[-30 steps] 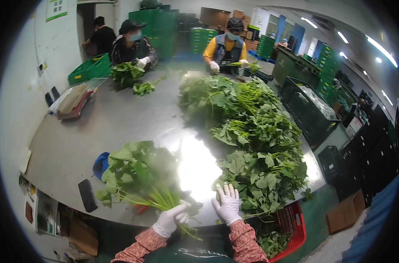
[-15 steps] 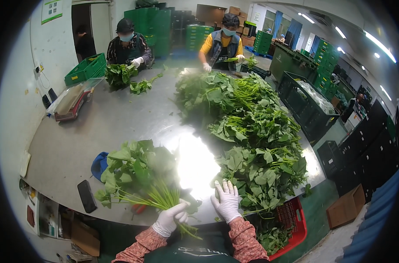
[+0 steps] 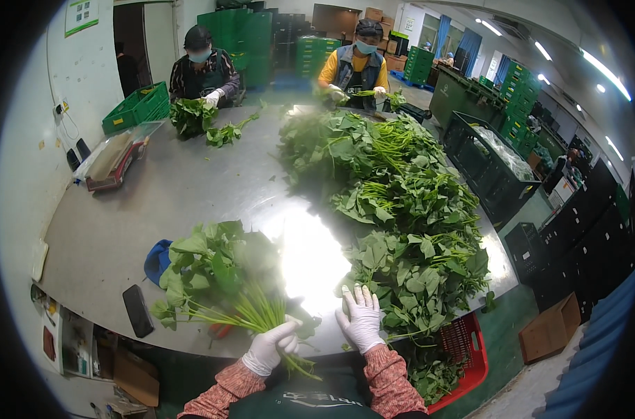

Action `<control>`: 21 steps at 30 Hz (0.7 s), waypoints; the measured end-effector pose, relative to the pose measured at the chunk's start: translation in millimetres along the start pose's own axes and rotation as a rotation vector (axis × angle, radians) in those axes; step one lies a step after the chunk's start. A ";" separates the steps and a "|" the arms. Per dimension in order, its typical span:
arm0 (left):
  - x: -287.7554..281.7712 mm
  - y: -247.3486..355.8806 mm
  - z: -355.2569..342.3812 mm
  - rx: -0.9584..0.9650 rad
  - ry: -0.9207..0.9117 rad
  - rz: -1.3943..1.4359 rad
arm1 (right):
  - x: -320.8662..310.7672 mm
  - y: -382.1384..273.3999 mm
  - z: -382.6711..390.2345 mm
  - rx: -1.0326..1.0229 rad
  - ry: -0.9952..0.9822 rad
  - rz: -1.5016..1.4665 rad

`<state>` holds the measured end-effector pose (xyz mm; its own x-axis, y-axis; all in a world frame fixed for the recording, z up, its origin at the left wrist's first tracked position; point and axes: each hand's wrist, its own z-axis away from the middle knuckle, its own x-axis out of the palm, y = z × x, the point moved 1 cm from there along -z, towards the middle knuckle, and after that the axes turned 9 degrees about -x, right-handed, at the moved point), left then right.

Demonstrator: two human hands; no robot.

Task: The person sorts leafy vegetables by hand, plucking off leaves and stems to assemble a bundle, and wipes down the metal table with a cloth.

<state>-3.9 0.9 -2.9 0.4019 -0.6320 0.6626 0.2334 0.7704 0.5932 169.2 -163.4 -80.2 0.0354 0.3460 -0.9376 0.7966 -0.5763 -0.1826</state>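
The left hand has its grip closed round the stems of a bunch of greens, whose leafy end spreads over the near left of the desk, beside a phone. The right hand, grip wide, palm down, is beside a big pile; whether they touch is hard to tell.

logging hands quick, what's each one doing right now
Left hand: closed, holding a bunch of greens.
Right hand: open, palm down by the pile.
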 end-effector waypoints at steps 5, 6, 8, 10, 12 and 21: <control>-0.1 1.4 0.3 -0.006 0.005 0.013 | 1.1 -0.8 -0.3 -0.004 0.008 0.004; 0.1 1.1 0.0 -0.006 0.008 0.013 | -0.4 -1.0 -0.9 0.000 0.000 0.000; -0.1 0.9 -0.4 0.013 -0.005 0.011 | -2.3 -2.3 -1.1 0.002 -0.010 -0.003; 0.8 0.8 -1.1 0.011 0.003 0.005 | -3.4 -3.0 -1.4 0.005 -0.007 -0.004; 0.8 0.5 -1.3 0.010 0.009 -0.001 | -3.4 -2.3 -1.2 0.003 -0.004 -0.008; 2.0 0.6 -0.9 -0.025 0.008 0.050 | -1.9 -2.2 -1.4 0.005 0.002 -0.014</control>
<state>-2.2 0.2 -1.6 0.4206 -0.5921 0.6874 0.2349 0.8029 0.5478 168.2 -161.7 -77.6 0.0256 0.3552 -0.9345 0.7939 -0.5753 -0.1969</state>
